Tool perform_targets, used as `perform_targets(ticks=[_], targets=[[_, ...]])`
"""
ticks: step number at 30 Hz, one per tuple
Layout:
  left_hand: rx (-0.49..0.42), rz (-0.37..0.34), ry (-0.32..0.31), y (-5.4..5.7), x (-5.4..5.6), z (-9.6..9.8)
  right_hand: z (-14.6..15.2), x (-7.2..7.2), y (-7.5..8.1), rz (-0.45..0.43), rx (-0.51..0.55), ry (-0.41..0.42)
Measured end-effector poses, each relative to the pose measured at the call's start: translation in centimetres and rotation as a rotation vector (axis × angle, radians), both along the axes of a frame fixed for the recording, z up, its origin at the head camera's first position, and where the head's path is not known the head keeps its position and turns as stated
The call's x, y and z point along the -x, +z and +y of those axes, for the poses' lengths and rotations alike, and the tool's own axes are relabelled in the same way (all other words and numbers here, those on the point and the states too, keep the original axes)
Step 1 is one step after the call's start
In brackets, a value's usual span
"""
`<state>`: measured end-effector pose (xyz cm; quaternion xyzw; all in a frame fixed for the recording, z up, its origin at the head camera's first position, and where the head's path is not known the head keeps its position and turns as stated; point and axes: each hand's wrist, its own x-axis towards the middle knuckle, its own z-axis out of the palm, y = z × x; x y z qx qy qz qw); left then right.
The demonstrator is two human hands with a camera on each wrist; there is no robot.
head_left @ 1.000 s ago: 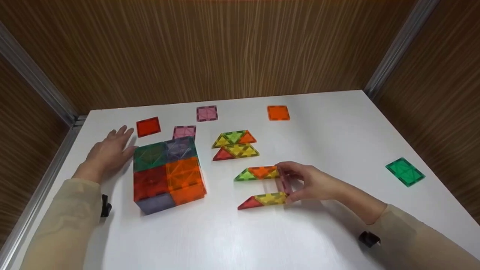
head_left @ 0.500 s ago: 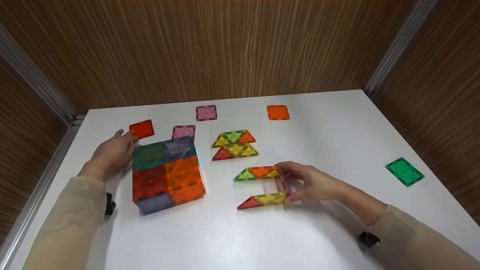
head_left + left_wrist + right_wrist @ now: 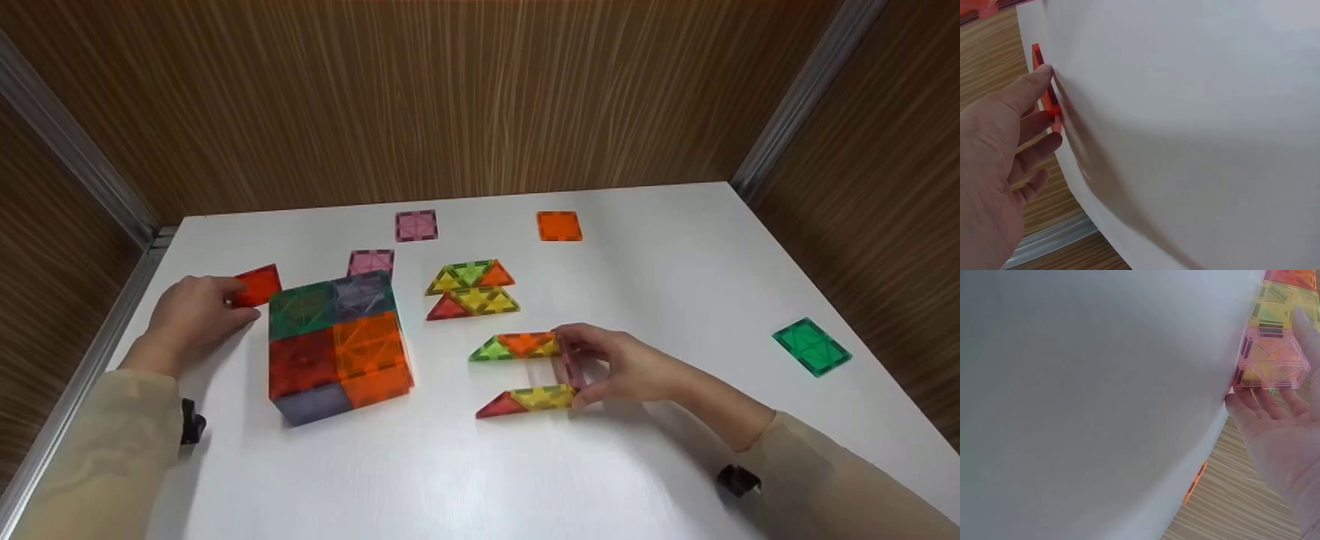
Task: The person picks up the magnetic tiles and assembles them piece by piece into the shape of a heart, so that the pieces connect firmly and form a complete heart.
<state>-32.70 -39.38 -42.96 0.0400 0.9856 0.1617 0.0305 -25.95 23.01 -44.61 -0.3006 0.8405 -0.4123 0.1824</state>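
Gripping a translucent red square [image 3: 259,286] and ridged pink square [image 3: 1275,360] are hands [image 3: 193,319] [image 3: 634,364].

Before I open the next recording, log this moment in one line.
left hand: pinches red tile | right hand: holds upright pink tile | multicoloured tile block: between hands | green tile: flat on table

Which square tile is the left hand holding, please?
The red square tile by the multicoloured block's far left corner: the left hand pinches it, whereas the far pink tile, orange tile and green tile lie untouched on the table.
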Motion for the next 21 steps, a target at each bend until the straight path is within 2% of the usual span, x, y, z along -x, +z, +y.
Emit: perform_targets(ticks=[6, 15, 18, 21], targets=[[-0.082, -0.063, 0.057, -0.3, 0.0, -1.1, -0.1, 0.0, 0.0, 0.004, -0.003, 0.000], [-0.191, -0.268, 0.054, -1.0, 0.9, -2.1, -0.1, -0.3, 0.1, 0.001, -0.013, -0.012], [-0.203, -0.290, 0.052, -0.9, 0.9, -2.1, -0.1, -0.2, 0.3, 0.002, -0.020, -0.014], [-0.189, -0.272, 0.050, -0.6, 0.6, -1.8, -0.2, -0.2, 0.4, 0.006, -0.029, -0.012]])
